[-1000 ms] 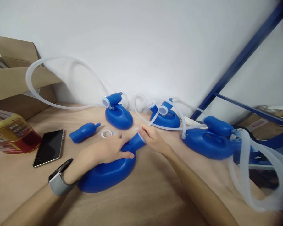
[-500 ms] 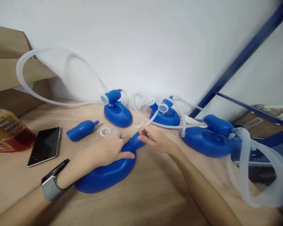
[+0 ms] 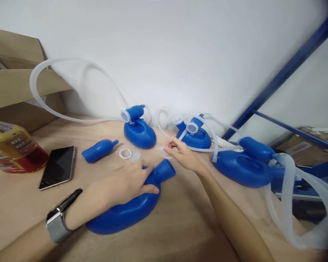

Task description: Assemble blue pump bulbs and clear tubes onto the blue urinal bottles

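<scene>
My left hand (image 3: 123, 183) lies closed over the top of a blue plastic bottle (image 3: 131, 209) that rests on the wooden table (image 3: 180, 225), its open neck (image 3: 166, 170) pointing away from me. My right hand (image 3: 182, 154) hovers just beyond the neck, fingers pinched on a small clear ring-shaped cap (image 3: 164, 152). A second clear ring and lid (image 3: 129, 154) lie on the table to the left of the neck. A small blue bulb piece (image 3: 98, 150) lies further left.
Three more blue bottles with clear tubing (image 3: 139, 131) (image 3: 194, 136) (image 3: 246, 165) stand along the white wall. A phone (image 3: 57, 167) and a yellow-red packet (image 3: 13, 151) lie at the left, with cardboard boxes (image 3: 19, 87) behind. A blue metal frame (image 3: 284, 69) rises at the right.
My right hand has drawn back from the bottle's neck, lifting the clear ring cap away. The neck now stands uncovered. My left hand stays on the bottle.
</scene>
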Tool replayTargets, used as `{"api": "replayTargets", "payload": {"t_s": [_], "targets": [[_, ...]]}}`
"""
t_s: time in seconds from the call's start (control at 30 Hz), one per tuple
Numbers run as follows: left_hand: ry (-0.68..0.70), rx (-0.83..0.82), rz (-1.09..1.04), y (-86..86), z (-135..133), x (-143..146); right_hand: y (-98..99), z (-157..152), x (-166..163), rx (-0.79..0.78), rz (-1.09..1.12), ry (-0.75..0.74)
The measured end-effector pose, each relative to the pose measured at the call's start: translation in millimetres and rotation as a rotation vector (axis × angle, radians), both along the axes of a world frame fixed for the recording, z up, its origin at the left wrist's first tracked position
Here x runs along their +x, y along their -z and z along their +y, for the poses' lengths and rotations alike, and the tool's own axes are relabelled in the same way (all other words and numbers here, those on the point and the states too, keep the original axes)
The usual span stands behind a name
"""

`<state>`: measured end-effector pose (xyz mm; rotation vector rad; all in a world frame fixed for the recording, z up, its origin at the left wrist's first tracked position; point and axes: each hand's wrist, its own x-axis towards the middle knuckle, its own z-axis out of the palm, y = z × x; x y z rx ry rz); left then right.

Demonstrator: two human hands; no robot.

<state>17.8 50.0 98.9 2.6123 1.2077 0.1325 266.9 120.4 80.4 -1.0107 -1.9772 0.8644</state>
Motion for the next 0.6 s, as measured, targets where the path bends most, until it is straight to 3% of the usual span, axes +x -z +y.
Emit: {"api": "replayTargets", "payload": {"t_s": [0.07, 0.2, 0.33, 0.47, 0.53, 0.6], "targets": [[-0.023, 0.053, -0.014, 2.6, -7.1, 2.7, 8.0, 12.5, -21.2, -0.01, -0.044, -0.103], [-0.028, 0.079, 0.028, -2.3, -10.7, 3.0, 31.2, 45.4, -52.5, 0.01, -0.098, -0.132], [0.005, 0.077, 0.021, -13.6, -0.5, -8.4, 52.1, 59.5, -55.0, 0.048, -0.27, -0.178], [0.077, -0.021, -0.042, -22.7, 31.2, -39.5, 57.5, 55.9, -47.2, 0.069, -0.239, -0.235], [-0.017, 0.027, -0.087, -19.7, 57.9, -63.5, 56.4, 56.6, -51.2, 0.101, -0.209, -0.244], [-0.235, 0.117, 0.012, -8.1, 87.0, -89.0, 57.2, 60.8, -63.8, 0.154, -0.254, -0.254]]}}
